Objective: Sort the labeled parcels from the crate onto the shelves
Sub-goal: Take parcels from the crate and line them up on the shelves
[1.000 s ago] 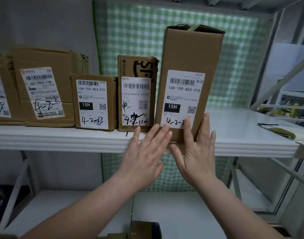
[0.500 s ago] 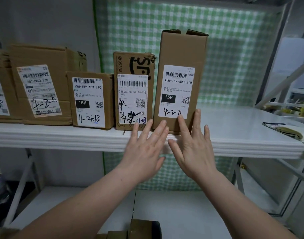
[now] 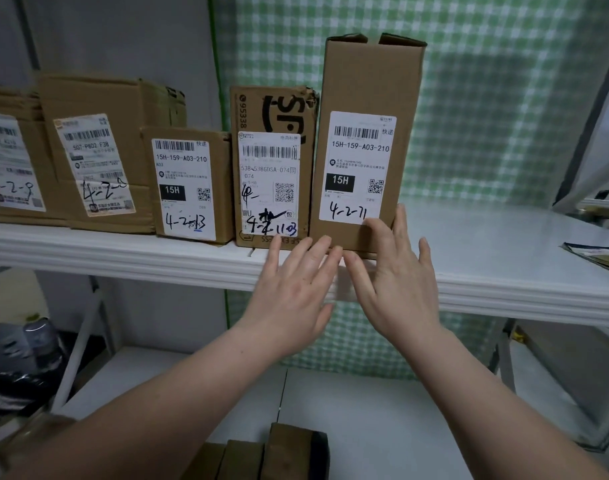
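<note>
Both hands, left [image 3: 291, 292] and right [image 3: 395, 285], flat and empty, fingertips hiding tall parcel's [image 3: 369, 91] bottom edge

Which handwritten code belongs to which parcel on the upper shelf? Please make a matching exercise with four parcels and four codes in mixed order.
Parcels:
1. tall box at the right end of the row
2. box with big black print
3. small low box
4. box at the left edge of the view

Codes:
A. 4-2-9
B. 4-2-71
C. scribbled-over, ending in 1103
D. corrected, ending in 13

Pairs: 1-B, 2-C, 3-D, 4-A

Both the left hand and the right hand are open at the tall box's foot.
</note>
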`<state>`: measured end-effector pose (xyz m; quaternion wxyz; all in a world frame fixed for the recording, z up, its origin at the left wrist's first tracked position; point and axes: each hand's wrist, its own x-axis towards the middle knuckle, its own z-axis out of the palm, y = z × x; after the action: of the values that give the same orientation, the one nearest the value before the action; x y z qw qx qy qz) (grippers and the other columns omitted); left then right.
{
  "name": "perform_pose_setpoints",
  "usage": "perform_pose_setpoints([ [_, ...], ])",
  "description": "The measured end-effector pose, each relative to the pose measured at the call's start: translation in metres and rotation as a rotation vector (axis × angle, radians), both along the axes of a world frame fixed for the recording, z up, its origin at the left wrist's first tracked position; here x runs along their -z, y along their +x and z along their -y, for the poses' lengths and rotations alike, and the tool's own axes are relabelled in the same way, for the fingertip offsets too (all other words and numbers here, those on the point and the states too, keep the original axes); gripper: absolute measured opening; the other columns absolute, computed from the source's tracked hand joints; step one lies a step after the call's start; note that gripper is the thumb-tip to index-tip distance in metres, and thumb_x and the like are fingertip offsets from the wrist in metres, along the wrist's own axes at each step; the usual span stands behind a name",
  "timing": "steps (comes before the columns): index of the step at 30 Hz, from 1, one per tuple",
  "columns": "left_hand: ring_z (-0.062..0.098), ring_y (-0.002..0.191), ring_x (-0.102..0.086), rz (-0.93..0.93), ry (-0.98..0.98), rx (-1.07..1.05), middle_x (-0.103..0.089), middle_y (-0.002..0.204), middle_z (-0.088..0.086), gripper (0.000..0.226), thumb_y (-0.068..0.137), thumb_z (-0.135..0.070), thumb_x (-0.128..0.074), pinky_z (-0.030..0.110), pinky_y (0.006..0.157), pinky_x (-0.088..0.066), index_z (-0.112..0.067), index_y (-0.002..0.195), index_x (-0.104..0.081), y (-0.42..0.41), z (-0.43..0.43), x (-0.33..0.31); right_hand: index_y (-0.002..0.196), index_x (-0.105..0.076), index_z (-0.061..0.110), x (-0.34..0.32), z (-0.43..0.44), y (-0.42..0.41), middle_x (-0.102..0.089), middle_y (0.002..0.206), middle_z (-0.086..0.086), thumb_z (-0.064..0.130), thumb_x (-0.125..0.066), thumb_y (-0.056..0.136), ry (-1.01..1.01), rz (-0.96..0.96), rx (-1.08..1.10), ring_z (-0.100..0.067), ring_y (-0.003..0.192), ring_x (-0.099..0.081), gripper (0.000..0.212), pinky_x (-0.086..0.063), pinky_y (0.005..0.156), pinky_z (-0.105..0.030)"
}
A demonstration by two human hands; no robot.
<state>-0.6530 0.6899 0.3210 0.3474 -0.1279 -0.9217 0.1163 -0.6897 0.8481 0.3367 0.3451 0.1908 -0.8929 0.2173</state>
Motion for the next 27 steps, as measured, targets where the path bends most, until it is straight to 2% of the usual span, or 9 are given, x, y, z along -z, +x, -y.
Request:
perform_pose_setpoints([
  [2, 0.029, 0.130, -0.045, -0.030, 0.022, 0.010, -0.045, 0.144, 0.012, 0.073, 0.081, -0.044, -0.064, 0.059, 0.110, -0.021, -0.009, 0.141, -0.042, 0.007, 0.001, -0.002, 0.142, -0.039, 0.017, 0.001, 0.000, 0.004, -0.020, 0.162, -0.013, 0.052, -0.033, 0.098, -0.111, -0.063, -0.022, -0.021, 0.150, -0.018, 0.056, -0.019, 0.118, -0.052],
  [5, 0.031, 0.111, -0.057, -0.126, 0.144, 0.093, -0.058, 0.124, 0.015, 0.058, 0.076, -0.029, -0.071, 0.053, 0.101, -0.040, -0.005, 0.127, -0.058, 0.021, 0.007, -0.004, 0.122, -0.059, 0.004, 0.007, 0.004, 0.016, -0.057, 0.136, -0.015, 0.032, -0.050, 0.093, -0.293, -0.320, -0.083, -0.028, 0.122, -0.056, 0.040, -0.046, 0.093, -0.037],
  [6, 0.032, 0.103, -0.059, -0.154, 0.194, 0.116, -0.061, 0.116, 0.015, 0.050, 0.075, -0.023, -0.071, 0.047, 0.092, -0.047, -0.005, 0.121, -0.062, 0.029, 0.011, -0.003, 0.113, -0.063, 0.003, 0.010, 0.008, 0.021, -0.066, 0.118, -0.013, 0.026, -0.052, 0.092, -0.330, -0.402, -0.107, -0.026, 0.102, -0.064, 0.033, -0.046, 0.079, -0.027],
  [8, 0.030, 0.087, -0.060, -0.149, 0.276, 0.133, -0.064, 0.101, 0.013, 0.032, 0.076, -0.014, -0.069, 0.036, 0.070, -0.048, -0.005, 0.107, -0.068, 0.047, 0.022, 0.001, 0.097, -0.068, 0.004, 0.016, 0.022, 0.032, -0.070, 0.086, -0.006, 0.020, -0.053, 0.090, -0.358, -0.458, -0.160, -0.015, 0.067, -0.057, 0.023, -0.031, 0.060, -0.018],
  [11, 0.028, 0.073, -0.060, 0.014, 0.319, 0.089, -0.063, 0.084, 0.010, 0.015, 0.082, -0.012, -0.061, 0.034, 0.056, -0.049, -0.005, 0.092, -0.070, 0.082, 0.046, 0.015, 0.079, -0.069, 0.007, 0.031, 0.049, 0.054, -0.065, 0.065, 0.000, 0.018, -0.050, 0.091, -0.295, -0.350, -0.281, -0.009, 0.052, -0.047, 0.025, -0.026, 0.047, -0.021],
  [15, 0.027, 0.067, -0.060, 0.090, 0.446, -0.009, -0.063, 0.076, 0.007, 0.015, 0.086, -0.013, -0.057, 0.041, 0.055, -0.051, -0.008, 0.089, -0.070, 0.141, 0.092, 0.038, 0.075, -0.069, 0.009, 0.061, 0.094, 0.093, -0.061, 0.058, -0.001, 0.022, -0.052, 0.091, -0.240, -0.133, -0.402, -0.017, 0.046, -0.054, 0.027, -0.040, 0.043, -0.027],
  [22, 0.011, 0.073, -0.053, 0.105, 0.677, -0.296, -0.048, 0.074, -0.014, 0.020, 0.091, -0.022, -0.055, 0.031, 0.069, -0.048, -0.018, 0.105, -0.069, 0.285, 0.198, 0.080, 0.070, -0.065, 0.009, 0.115, 0.201, 0.197, -0.045, 0.045, 0.003, 0.018, -0.057, 0.092, -0.258, 0.083, -0.507, -0.010, 0.039, -0.039, 0.026, -0.027, 0.042, -0.021],
  [24, 0.014, 0.078, -0.055, 0.095, 0.728, -0.440, -0.047, 0.075, -0.013, 0.020, 0.091, -0.019, -0.054, 0.029, 0.069, -0.045, -0.018, 0.102, -0.070, 0.342, 0.237, 0.099, 0.071, -0.066, 0.009, 0.134, 0.243, 0.238, -0.049, 0.047, -0.001, 0.017, -0.061, 0.092, -0.210, 0.176, -0.540, -0.021, 0.042, -0.047, 0.023, -0.036, 0.043, -0.028],
  [27, 0.007, 0.062, -0.044, 0.096, 0.852, -0.674, -0.044, 0.061, -0.013, 0.017, 0.088, -0.014, -0.055, 0.019, 0.057, -0.030, -0.017, 0.096, -0.070, 0.434, 0.294, 0.132, 0.072, -0.067, 0.009, 0.163, 0.311, 0.306, -0.062, 0.058, -0.010, 0.022, -0.062, 0.090, -0.099, 0.322, -0.615, -0.035, 0.058, -0.059, 0.023, -0.043, 0.050, -0.035],
])
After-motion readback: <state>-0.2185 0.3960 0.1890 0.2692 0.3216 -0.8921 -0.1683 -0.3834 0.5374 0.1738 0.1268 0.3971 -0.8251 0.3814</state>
